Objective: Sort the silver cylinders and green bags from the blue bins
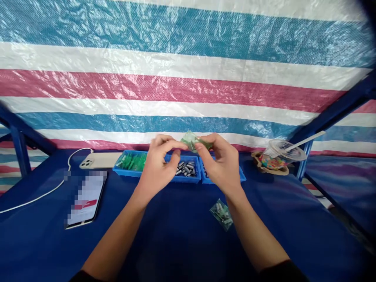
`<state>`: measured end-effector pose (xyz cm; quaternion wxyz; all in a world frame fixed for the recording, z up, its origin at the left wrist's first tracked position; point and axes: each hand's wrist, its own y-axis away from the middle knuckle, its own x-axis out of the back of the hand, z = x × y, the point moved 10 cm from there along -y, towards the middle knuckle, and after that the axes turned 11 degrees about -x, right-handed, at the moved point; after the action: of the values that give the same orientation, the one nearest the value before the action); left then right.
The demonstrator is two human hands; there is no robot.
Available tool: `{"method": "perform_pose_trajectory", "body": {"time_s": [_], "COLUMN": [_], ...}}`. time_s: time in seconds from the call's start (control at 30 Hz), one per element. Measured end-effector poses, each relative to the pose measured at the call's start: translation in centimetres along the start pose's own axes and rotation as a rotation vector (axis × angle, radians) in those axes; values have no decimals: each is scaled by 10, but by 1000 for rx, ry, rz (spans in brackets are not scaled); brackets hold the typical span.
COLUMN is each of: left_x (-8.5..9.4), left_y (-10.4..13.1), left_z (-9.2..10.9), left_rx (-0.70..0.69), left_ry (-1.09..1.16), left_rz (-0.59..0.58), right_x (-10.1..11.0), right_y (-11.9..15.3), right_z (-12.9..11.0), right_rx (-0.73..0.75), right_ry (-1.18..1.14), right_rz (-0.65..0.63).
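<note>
A small clear greenish plastic bag [189,140] is held up above the trays, between my two hands. My right hand [223,162] pinches its right side between thumb and fingers. At the left edge, the curled fingers of my left hand [160,164] meet the bag, the index fingertip on it and the thumb slightly lower. Below the hands stand a blue tray of green pieces [129,161], a blue tray of small metallic cylinders [186,169] and another blue tray [205,181], mostly hidden by my right hand. A filled clear bag [221,214] lies beside my right forearm.
A phone with a lit screen [86,199] lies on the blue table [176,243] at left. Behind it are a light-coloured phone [101,160] and a white cable [55,188]. A clear plastic cup [279,150] stands at right. Blue frame bars and a striped sheet [188,86] border the table.
</note>
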<state>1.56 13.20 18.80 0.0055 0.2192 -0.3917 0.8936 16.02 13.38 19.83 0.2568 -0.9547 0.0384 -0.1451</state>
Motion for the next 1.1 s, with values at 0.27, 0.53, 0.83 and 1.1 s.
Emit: {"method": "perform_pose_trajectory", "body": {"time_s": [0.27, 0.53, 0.83, 1.1], "left_x": [-2, 17, 48, 92], "left_y": [4, 11, 6, 98], "left_z": [-9, 43, -5, -125], "left_rx": [164, -353, -180, 513], "left_ry": [586, -87, -277, -874], "left_rz": [88, 216, -113, -137], "right_x": [-15, -28, -20, -48], "right_y": [28, 8, 21, 23], "right_z": [-44, 15, -1, 1], "right_rx": [355, -215, -64, 54], "right_ry": [343, -189, 95, 127], "right_rz": [-2, -343, -25, -20]}}
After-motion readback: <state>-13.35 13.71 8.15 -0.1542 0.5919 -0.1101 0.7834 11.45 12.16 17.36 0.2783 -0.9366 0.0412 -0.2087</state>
